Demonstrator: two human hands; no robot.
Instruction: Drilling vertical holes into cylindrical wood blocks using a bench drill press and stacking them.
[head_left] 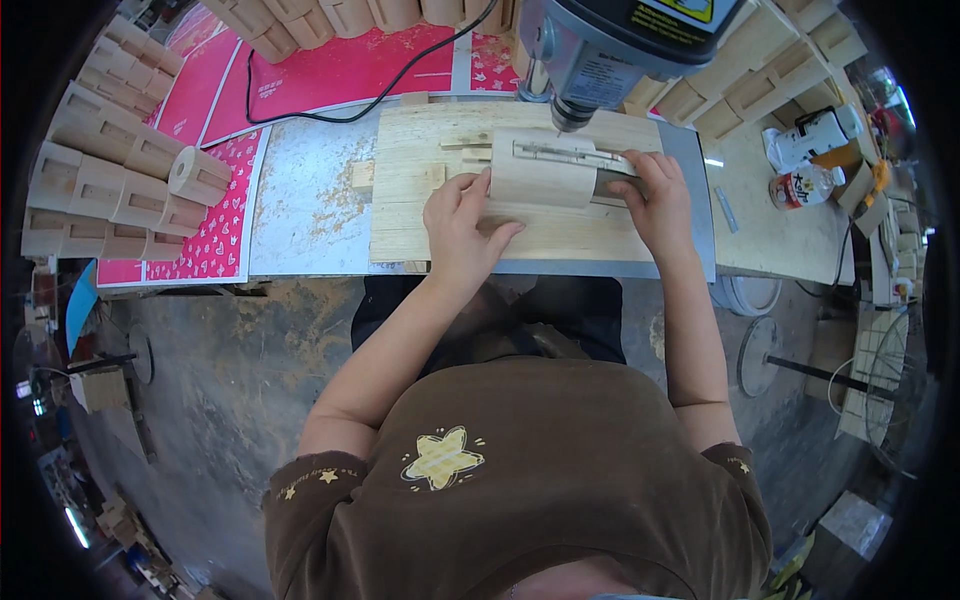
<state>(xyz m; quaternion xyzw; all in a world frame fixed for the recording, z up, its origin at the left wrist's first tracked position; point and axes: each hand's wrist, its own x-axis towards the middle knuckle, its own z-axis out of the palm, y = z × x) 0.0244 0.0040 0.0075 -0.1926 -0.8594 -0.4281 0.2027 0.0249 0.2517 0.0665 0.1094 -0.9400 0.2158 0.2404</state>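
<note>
Left hand (thumb outstretched) opposite curled right hand.

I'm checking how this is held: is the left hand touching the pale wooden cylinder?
Touching. The head view shows the left hand with its fingertips against the left end of the pale wooden cylinder.

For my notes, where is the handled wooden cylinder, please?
In the head view's upper middle, the wooden cylinder sits between left hand and right hand, below the drill.
</note>
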